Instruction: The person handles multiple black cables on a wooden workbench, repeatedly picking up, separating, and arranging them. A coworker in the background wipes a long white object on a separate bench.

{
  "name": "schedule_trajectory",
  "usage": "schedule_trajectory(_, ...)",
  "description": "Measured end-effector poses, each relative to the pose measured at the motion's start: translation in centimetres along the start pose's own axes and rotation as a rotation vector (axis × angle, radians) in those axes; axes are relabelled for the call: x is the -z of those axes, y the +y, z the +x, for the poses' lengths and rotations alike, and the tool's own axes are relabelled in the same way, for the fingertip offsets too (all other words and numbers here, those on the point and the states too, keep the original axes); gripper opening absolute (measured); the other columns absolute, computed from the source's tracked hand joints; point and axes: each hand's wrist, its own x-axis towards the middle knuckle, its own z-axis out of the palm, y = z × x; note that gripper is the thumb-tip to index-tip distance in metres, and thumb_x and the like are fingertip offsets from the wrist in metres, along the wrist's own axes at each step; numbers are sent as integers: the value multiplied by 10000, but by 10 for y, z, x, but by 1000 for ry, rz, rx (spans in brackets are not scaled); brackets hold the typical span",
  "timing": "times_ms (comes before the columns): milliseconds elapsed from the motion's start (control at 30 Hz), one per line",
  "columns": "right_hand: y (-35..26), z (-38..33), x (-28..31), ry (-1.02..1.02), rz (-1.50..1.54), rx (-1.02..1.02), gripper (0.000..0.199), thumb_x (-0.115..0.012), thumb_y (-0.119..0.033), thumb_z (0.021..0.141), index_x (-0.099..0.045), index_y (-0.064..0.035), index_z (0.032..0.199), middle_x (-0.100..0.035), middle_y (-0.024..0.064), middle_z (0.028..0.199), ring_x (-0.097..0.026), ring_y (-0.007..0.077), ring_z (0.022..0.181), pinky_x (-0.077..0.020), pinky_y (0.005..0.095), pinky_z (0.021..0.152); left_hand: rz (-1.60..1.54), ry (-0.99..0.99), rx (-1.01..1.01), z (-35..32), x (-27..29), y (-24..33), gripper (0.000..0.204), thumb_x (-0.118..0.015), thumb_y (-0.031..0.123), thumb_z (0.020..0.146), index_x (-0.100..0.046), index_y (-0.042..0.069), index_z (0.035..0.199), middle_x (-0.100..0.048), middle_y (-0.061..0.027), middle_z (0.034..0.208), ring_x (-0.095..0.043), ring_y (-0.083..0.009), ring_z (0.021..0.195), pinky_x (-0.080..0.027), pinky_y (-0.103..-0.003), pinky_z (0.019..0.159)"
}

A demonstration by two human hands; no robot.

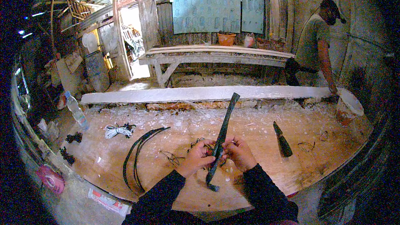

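Over the near middle of the wooden table [258, 179], a long, dark strip-like piece [225, 127] stands tilted, its top leaning right. It narrows along its length and widens toward both ends. My left hand [195, 158] is closed around its lower half, thumb across the front. From the other side my right hand [241, 155] is closed, fingertips pressed at the strip's edge; whether they also pinch something thin is hidden. Dark thin wire loops [170, 157] lie beside my left hand. A dark tapered piece [283, 141] rests to the right.
Left on the table are curved black strips [132, 156], a white cord bundle [118, 131], dark bundles [74, 137] and a plastic bottle [76, 110]. A long white beam [200, 95] runs along the far edge. At far right a person [318, 46] reaches toward a white bucket [350, 102].
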Motion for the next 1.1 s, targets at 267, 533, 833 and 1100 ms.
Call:
schedule_trajectory(267, -3, -7, -11, -18, -55, 68, 245, -554, -50, 751, -424, -59, 958, -543, 47, 733, -555, 148, 617, -460, 243, 504, 349, 234, -180, -1, -6, 1, 411, -595, -6, 676, -423, 51, 1044, -481, -1, 717, -500, -95, 665, -432, -224, 623)
schedule_trajectory(533, 6, -7, -18, -96, -233, 102, 308, -594, -3, 707, -416, -53, 953, -560, 68, 715, -567, 146, 625, -473, 245, 496, 623, 428, -323, 2, -6, -13, 361, -601, 12, 673, -458, 53, 1001, -466, -16, 664, -484, -94, 601, -430, -225, 548)
schedule_trajectory(833, 5, -6, -16, -122, -226, 55, 127, -595, -49, 722, -477, -55, 769, -557, 48, 664, -556, 121, 576, -462, 219, 485, 726, 460, -377, 1, -6, -12, 360, -567, -26, 677, -454, 45, 1012, -486, -25, 683, -498, -100, 613, -431, -218, 578)
schedule_trajectory(1100, -2, -10, -19, -96, -159, 20, 100, -580, -54, 732, -483, -72, 740, -557, 32, 691, -553, 115, 589, -457, 219, 469, 439, 387, -313, 0, -8, -7, 357, -526, -63, 709, -446, 36, 1043, -499, -7, 734, -511, -78, 696, -418, -194, 609)
